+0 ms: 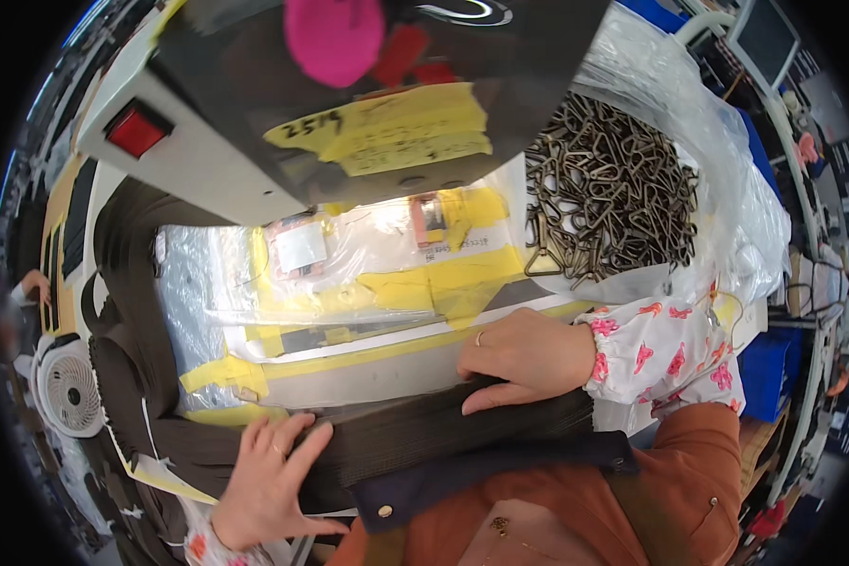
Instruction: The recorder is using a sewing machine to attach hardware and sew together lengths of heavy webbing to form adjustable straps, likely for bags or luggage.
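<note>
A thick bundle of dark brown strips (424, 436), looking like webbing or fabric bands, lies along the near edge of the work surface and bends up around its left side. My left hand (269, 481) rests at the near left part of the bundle, fingers spread and thumb apart, with a ring on one finger. Over the bundle's right part lies my right hand (526, 354), fingers loosely bent and thumb apart on the strips; nothing shows gripped in it. Between the hands and the machine, the taped work surface (349, 375) is covered with clear plastic and yellow tape.
A machine with a dark panel (226, 71) and red switch (139, 129) overhangs the surface. Bronze-coloured triangular metal rings (613, 189) heap in a clear plastic bag (740, 222) at right. A white fan (69, 394) stands left, near another person's hand (36, 286).
</note>
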Demonstrator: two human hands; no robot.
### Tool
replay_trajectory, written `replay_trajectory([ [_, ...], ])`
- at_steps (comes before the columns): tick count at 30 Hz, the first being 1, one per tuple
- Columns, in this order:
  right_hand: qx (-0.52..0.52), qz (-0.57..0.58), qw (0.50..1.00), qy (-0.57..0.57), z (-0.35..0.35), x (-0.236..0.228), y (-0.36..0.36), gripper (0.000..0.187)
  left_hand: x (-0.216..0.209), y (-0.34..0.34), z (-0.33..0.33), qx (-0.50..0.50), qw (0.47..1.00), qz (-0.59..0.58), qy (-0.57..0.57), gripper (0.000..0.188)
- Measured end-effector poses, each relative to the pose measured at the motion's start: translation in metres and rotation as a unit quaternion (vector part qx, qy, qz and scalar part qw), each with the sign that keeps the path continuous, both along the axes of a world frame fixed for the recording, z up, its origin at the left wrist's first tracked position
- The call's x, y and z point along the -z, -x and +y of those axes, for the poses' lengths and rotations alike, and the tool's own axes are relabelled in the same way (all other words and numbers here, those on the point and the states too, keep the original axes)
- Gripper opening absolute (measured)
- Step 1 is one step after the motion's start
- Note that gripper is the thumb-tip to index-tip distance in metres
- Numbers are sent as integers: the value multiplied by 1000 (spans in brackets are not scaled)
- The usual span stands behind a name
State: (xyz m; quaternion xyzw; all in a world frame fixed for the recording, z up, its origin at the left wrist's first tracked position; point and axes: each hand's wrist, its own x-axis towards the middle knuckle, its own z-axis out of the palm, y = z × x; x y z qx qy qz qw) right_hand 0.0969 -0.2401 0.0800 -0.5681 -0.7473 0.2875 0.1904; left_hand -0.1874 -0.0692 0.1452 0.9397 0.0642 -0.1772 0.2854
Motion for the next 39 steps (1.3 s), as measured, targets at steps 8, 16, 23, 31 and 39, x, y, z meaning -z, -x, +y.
replay_trajectory([
  [8, 11, 12, 1000, -14, -22, 1, 3, 48, 23, 15, -28, -42, 982, -60, -176, 98],
  [16, 22, 59, 996, 58, -17, -39, -48, 35, -2, -40, -28, -46, 977, -134, -158, 91],
  [23, 84, 94, 987, 103, -31, -4, -65, 33, 1, -55, -16, 6, 996, -77, -47, 79],
  [31, 35, 8, 993, 112, -5, -22, -77, 33, 35, -91, 8, -81, 986, -136, 54, 12],
  [39, -16, 65, 982, 176, 5, -32, -84, 26, 37, -91, 19, -124, 979, -115, 114, 10],
])
